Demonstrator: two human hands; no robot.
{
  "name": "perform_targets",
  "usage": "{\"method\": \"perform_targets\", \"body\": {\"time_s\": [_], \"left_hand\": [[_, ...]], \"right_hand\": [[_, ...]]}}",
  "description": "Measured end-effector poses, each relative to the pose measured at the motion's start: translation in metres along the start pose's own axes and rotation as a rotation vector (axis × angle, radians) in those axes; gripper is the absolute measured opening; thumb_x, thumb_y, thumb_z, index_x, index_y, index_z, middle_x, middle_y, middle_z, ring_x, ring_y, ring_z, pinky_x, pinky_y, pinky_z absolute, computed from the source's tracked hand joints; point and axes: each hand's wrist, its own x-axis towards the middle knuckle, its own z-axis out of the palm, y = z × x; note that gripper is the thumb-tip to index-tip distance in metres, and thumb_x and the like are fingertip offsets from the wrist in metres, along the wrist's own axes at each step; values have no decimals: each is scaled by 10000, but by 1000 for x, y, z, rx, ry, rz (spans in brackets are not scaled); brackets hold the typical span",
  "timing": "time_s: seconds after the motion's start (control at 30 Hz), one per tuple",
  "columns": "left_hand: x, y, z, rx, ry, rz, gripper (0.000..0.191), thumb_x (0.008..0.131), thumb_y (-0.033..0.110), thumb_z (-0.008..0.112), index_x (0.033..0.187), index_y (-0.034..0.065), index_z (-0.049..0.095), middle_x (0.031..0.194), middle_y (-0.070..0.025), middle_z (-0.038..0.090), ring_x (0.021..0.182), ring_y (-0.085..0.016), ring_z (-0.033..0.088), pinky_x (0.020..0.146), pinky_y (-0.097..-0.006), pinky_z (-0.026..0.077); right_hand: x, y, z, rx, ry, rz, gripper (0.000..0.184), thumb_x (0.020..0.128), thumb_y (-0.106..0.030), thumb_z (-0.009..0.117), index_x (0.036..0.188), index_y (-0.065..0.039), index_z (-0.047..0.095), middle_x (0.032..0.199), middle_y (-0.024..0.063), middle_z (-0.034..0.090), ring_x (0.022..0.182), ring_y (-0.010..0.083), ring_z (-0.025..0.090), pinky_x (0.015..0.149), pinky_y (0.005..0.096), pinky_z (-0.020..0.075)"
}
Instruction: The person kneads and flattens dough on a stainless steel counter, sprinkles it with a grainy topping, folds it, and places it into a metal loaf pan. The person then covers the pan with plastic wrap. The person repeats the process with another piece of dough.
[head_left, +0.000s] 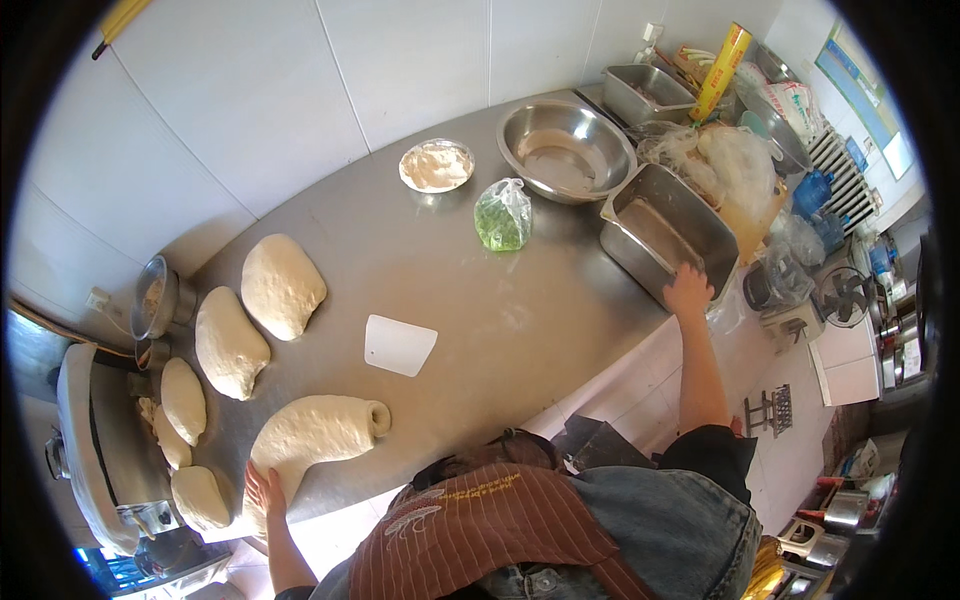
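Note:
My left hand (266, 489) lies against the lower end of a long rolled piece of dough (319, 429), near the steel table's front edge. The far end of that roll shows a spiral. My right hand (688, 289) has hold of the near rim of a deep rectangular steel pan (649, 259), its fingers reaching over the rim. No contents show in the pan. Between the hands, a white plastic dough scraper (400, 345) lies flat on the table (480, 300). Large dough pieces (283, 286) (231, 343) rest beyond the roll, with smaller ones (184, 401) at the left.
A round steel basin (566, 150) stands beside the pan. Nearby are a bowl of flour (436, 166) and a plastic bag with green contents (503, 215). Plastic bags (720, 165) and a yellow roll box (720, 71) crowd the right. A steel bowl (154, 300) stands far left.

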Motion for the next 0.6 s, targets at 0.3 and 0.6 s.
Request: {"method": "perform_targets", "body": {"time_s": [0.3,0.6], "left_hand": [[9,-5,0,-11,-18,51,781,966,552,466,1601,176,211,1631,-118,237,1515,-308,199,1238,-491,86],[3,-13,-4,0,-20,128,802,981,595,434,1607,159,188,1632,-144,223,1513,-336,188,1231,-497,99]], "right_hand": [[-38,-54,9,627,-170,-427,278,797,-231,645,968,-15,609,877,246,662,858,446,645,733,500,496],[-89,-116,-22,904,75,-576,402,822,-365,734,947,-6,604,895,202,652,802,367,623,759,432,500]]}}
